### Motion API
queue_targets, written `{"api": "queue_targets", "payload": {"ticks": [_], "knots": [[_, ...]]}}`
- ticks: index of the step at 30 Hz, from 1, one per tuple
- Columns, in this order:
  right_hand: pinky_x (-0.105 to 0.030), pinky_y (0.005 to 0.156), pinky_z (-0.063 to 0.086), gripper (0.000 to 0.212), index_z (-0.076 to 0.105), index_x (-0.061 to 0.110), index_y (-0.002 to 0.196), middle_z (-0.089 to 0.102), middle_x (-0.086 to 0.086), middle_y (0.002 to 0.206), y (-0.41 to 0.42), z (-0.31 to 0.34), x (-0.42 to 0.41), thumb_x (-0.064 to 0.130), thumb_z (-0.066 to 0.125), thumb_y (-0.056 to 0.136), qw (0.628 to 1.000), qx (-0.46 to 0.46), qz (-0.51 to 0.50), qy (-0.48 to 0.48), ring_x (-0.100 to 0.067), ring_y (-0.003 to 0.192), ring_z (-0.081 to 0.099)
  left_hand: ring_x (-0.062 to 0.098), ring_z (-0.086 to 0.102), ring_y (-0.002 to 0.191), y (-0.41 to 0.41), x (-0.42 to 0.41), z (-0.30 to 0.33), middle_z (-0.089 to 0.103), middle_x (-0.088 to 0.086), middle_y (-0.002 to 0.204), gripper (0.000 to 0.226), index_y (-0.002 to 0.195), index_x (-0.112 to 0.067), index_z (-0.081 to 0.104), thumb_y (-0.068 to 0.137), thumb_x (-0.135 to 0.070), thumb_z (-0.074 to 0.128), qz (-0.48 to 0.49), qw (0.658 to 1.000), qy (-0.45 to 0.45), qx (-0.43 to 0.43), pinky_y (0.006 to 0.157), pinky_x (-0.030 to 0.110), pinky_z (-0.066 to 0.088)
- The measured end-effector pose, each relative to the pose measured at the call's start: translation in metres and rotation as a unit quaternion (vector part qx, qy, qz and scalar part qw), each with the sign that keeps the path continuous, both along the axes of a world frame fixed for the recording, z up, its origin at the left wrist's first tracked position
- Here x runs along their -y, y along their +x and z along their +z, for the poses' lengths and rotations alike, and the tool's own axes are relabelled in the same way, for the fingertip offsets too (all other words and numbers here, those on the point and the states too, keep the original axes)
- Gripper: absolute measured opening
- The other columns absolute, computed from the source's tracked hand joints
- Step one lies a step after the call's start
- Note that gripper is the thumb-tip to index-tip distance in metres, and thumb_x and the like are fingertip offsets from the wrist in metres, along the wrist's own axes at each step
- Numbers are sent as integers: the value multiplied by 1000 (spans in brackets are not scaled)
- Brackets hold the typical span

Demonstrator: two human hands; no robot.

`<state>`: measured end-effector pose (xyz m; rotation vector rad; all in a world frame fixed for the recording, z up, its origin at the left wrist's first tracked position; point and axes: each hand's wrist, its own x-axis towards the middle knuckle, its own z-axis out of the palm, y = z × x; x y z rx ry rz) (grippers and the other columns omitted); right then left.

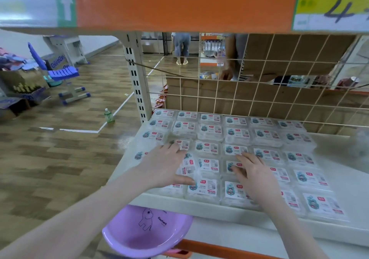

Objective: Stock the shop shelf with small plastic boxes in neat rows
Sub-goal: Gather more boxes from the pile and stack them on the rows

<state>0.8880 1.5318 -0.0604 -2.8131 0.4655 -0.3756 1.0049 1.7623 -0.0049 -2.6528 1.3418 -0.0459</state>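
From the head camera we look down at a white shelf [199, 203] already covered with small plastic boxes [235, 133] lying flat in rows, the grid running from the wire mesh back panel [259, 90] to the front lip. Our left hand [163, 164] lies flat on the boxes near the left end, fingers straight and spread, thumb reaching toward the front row, gripping nothing. Our right hand [253, 174] rests on the middle boxes with its fingers straight and slightly fanned, likewise holding nothing. One tilted box [189, 165] between the hands sits turned out of line with its neighbours. We judge that the step in hand is squaring up the rows rather than adding stock, and the next move calls for turning that box straight and pressing it flush without disturbing those around it. Each box carries a white label with a teal cartoon figure, a red tag and a barcode, but the print is too small to read. A purple basin [147, 232] below shows an elephant drawing and the word "Elephant"; a handwritten "4" marks the yellow sign [331, 4] above.
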Motion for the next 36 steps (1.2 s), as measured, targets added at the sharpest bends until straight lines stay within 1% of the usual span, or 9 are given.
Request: {"api": "queue_targets", "payload": {"ticks": [4,8,10,13,15,18,20,26,36], "knots": [[-34,103,36,37,59,12,124,54,-7,132,-1,1,-1,30,56,91,1000,7,3,2,-25,122,48,18,37,125,8,-8,9,38,0,139,90,143,-23,32,73,-78,45,-14,997,-3,-73,100,30,32],[-34,103,37,38,59,13,124,54,-6,132,-2,2,-1,31,57,91,1000,7,5,-1,-25,121,49,6,5,143,20,-5,20,8,-13,157,90,148,-36,18,76,-58,66,-109,982,23,-156,111,21,6],[-35,103,37,38,58,13,125,54,-6,132,-2,3,-1,31,56,91,1000,4,4,0,-25,121,49,3,0,143,22,2,21,5,-16,157,91,148,-38,16,76,-48,71,-138,973,49,-180,111,20,5],[-36,102,38,38,59,13,125,54,-7,132,-1,3,-1,31,56,91,1000,9,1,9,-26,121,49,6,7,143,25,12,21,12,-12,157,88,148,-35,19,79,-36,72,-152,968,85,-179,112,24,10],[-35,102,37,39,57,15,127,53,-5,134,-1,4,-2,33,55,92,1000,3,1,7,-24,122,48,10,20,139,28,16,22,26,-9,153,83,147,-33,26,78,-32,73,-155,971,86,-162,110,29,22],[-33,102,37,39,56,16,127,52,-4,134,-2,5,-2,33,54,92,1000,1,2,3,-23,122,48,13,32,126,31,18,19,40,-7,141,78,143,-31,34,76,-38,73,-152,978,63,-125,94,24,27],[-34,102,38,39,57,14,127,53,-5,133,-2,5,-2,32,54,92,1000,4,3,5,-24,121,49,16,36,122,30,17,14,45,-6,136,77,141,-31,36,75,-49,71,-130,987,35,-90,92,26,31],[-38,99,41,37,61,10,122,57,-8,129,-2,5,-3,28,60,90,1000,11,2,12,-29,118,51,22,44,122,29,13,-3,51,-1,130,74,136,-24,43,78,-70,50,-23,999,-26,22,97,34,37],[-42,100,40,35,63,6,118,59,-13,124,-2,3,-3,24,63,88,1000,20,3,6,-34,116,52,18,42,127,42,20,-21,45,-1,138,59,133,-17,45,88,-55,50,21,994,-107,25,95,34,44]]}}
